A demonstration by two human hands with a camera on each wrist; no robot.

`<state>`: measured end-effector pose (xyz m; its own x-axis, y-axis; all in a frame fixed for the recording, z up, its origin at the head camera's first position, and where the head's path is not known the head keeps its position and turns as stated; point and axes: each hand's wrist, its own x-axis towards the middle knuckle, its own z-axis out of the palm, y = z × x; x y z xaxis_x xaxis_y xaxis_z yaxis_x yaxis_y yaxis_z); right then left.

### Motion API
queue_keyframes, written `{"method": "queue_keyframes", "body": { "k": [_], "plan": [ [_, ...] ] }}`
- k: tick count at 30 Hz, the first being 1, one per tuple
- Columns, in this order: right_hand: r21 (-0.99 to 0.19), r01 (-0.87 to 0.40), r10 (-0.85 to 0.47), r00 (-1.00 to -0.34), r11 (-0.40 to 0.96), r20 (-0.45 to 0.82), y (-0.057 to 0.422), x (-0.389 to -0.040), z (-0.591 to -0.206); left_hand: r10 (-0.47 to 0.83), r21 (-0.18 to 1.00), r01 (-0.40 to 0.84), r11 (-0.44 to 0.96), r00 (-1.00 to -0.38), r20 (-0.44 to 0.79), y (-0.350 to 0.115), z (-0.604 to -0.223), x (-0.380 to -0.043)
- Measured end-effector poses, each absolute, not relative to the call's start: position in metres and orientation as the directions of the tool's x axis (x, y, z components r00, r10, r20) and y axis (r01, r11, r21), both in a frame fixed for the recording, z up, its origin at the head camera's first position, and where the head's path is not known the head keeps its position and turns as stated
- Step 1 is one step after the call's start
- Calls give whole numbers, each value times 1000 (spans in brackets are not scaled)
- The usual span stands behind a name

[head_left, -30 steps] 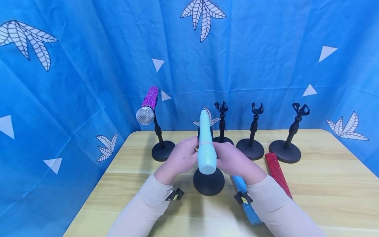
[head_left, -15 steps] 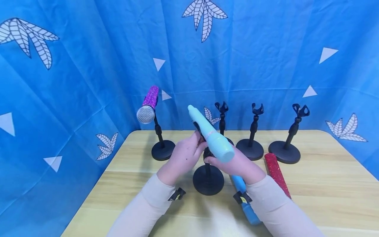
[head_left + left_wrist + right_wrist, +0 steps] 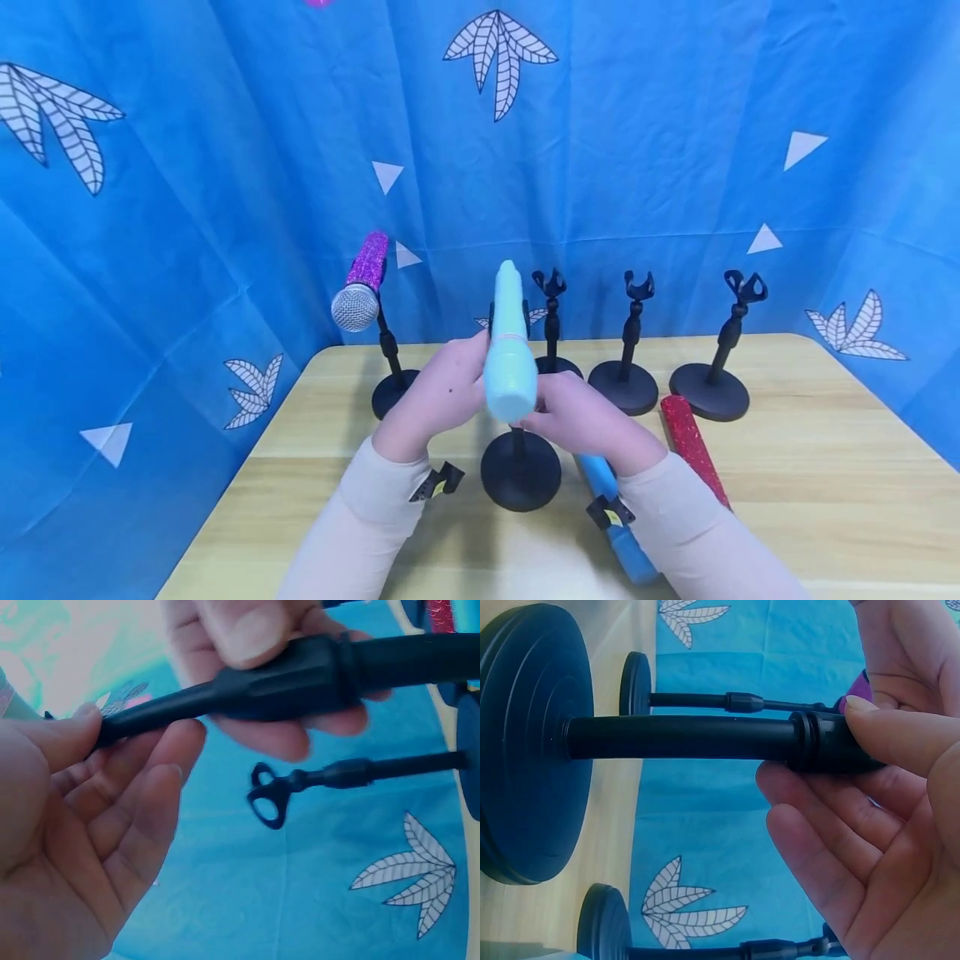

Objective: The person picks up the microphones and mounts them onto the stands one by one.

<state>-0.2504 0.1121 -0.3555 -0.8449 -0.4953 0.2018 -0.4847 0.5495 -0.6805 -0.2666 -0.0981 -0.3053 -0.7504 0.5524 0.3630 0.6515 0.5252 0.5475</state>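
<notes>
A mint-green microphone [image 3: 511, 367] sits at the top of a black desktop microphone stand [image 3: 521, 479], its thick end toward me. My left hand [image 3: 442, 392] pinches the thin upper rod of that stand just below the microphone, as the left wrist view shows. Lower on the pole, my right hand [image 3: 592, 417] grips the black collar [image 3: 825, 742] between thumb and fingers. The round base is flat on the table. In the left wrist view the microphone is mostly out of frame.
A purple glitter microphone [image 3: 367, 267] rests in a stand at the left. Several bare stands [image 3: 627, 379] line the back right. A blue microphone [image 3: 630, 550] lies partly under my right forearm, beside a red glitter one [image 3: 693, 446]. Blue curtain [image 3: 637, 167] hangs behind the wooden table [image 3: 810, 433].
The mint-green microphone swung so its thick end pointed right half a second ago, and now it points straight toward me again. Both hands stay on the stand. The head view has shifted slightly.
</notes>
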Motion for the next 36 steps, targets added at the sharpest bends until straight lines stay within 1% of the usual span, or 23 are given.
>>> {"method": "queue_keyframes", "body": {
  "k": [2,4,6,9,15,22,30,33,36],
  "plan": [
    [-744,-436,-478,-860,505,180,114,-249,-355,551,501,654,567,-753,359,-94,-303,-264],
    [-770,-408,-454,-874,491,174,117,-248,-355,560,451,664,596,-747,359,-90,-302,-264],
    [-772,-399,-442,-880,495,172,119,-247,-355,568,425,669,611,-743,353,-88,-302,-264],
    [-729,-412,-425,-887,546,183,120,-247,-355,575,408,676,613,-736,357,-86,-303,-264],
    [-714,-408,-401,-896,569,192,116,-248,-358,568,403,683,609,-730,379,-89,-305,-265],
    [-771,-401,-412,-889,495,198,112,-248,-363,545,422,663,618,-749,378,-91,-309,-263],
    [-704,-407,-400,-897,582,187,107,-246,-360,545,429,664,612,-747,380,-95,-311,-262],
    [-705,-411,-403,-895,579,191,110,-245,-355,542,431,669,606,-744,392,-95,-312,-263],
    [-715,-441,-437,-875,542,207,112,-245,-350,539,426,670,608,-742,399,-97,-312,-262]
  ]
}}
